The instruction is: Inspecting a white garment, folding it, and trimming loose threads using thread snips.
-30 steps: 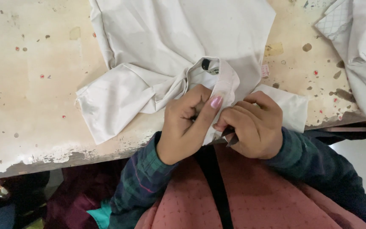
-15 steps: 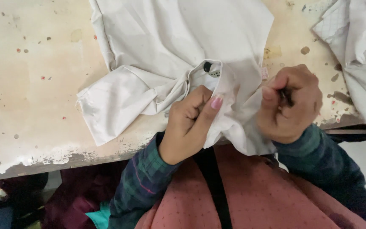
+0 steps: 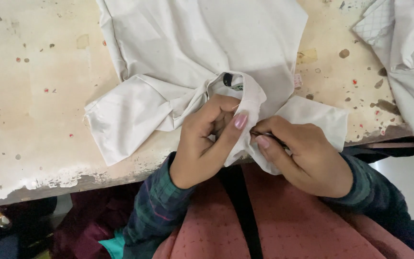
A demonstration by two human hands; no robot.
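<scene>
Seen from above: white shirt (image 3: 202,52) spread flat on a stained, cream table (image 3: 29,120), body running away from the near edge, collar end hanging toward the lap. Long axis running near to far, neck pointing back at the wearer of the camera. Left hand (image 3: 207,139) closed on the collar (image 3: 245,96), thumb and fingers pinching the fold upright, apparently to keep the edge taut and lifted. Right hand (image 3: 303,153) closed around a thin dark tool (image 3: 269,138), tip touching the cloth just beside the left thumb; kind of tool too small to tell. More pale cloth (image 3: 408,62) heaped at the far right of the table, well apart.
</scene>
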